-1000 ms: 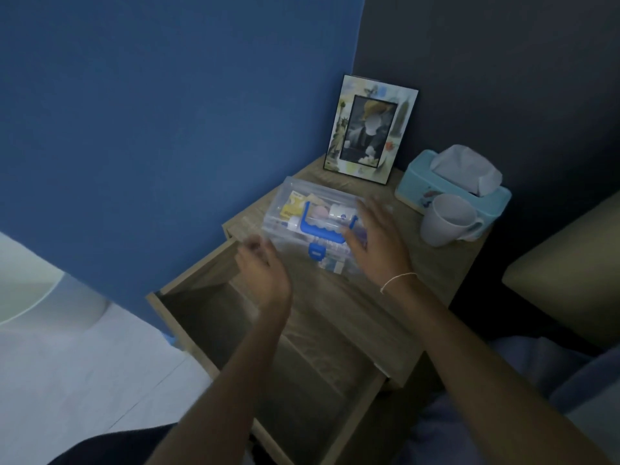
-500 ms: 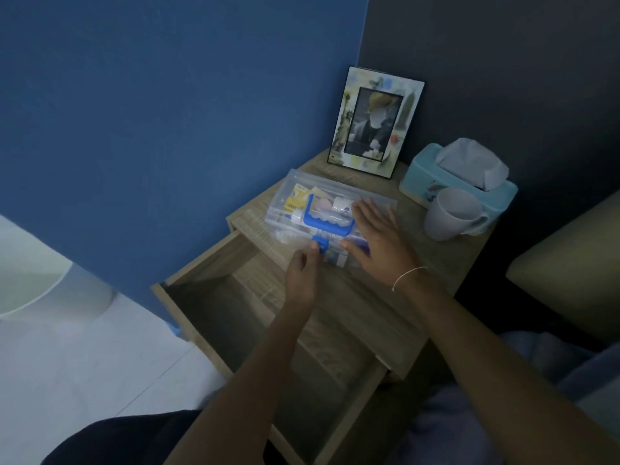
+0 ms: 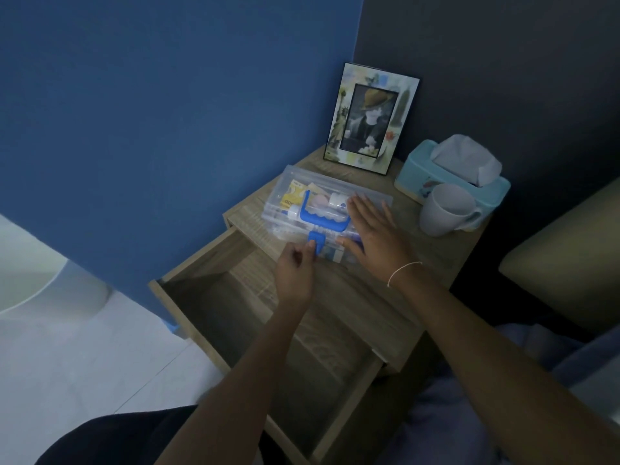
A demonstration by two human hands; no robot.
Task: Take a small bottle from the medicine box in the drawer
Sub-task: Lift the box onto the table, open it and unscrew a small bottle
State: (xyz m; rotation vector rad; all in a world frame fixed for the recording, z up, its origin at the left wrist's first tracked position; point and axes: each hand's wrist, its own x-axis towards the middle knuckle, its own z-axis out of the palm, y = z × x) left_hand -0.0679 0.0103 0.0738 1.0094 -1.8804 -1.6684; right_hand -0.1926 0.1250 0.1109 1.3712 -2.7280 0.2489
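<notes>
On the nightstand (image 3: 432,263), medicine box (image 3: 295,193) (lid down): right hand (image 3: 372,234) flat atop, left hand (image 3: 295,273) pinching its latch (image 3: 317,241).

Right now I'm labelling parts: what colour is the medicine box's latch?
Blue, like its handle; the latch shows clearly in the head view.

Looking forward and steeply down from head height over a wooden bench (image 3: 432,263) set in a corner. Sitting close, with both forearms reaching in from the bottom edge toward mid-frame. Facing the join of a blue wall (image 3: 167,112) on the left and a dark wall (image 3: 503,62) on the right. Taking in the open drawer (image 3: 235,317) below centre and pale floor (image 3: 84,364) at lower left. Bending straight edges near the borders, wide-angle fashion. Being the only view, sharing nothing.
</notes>
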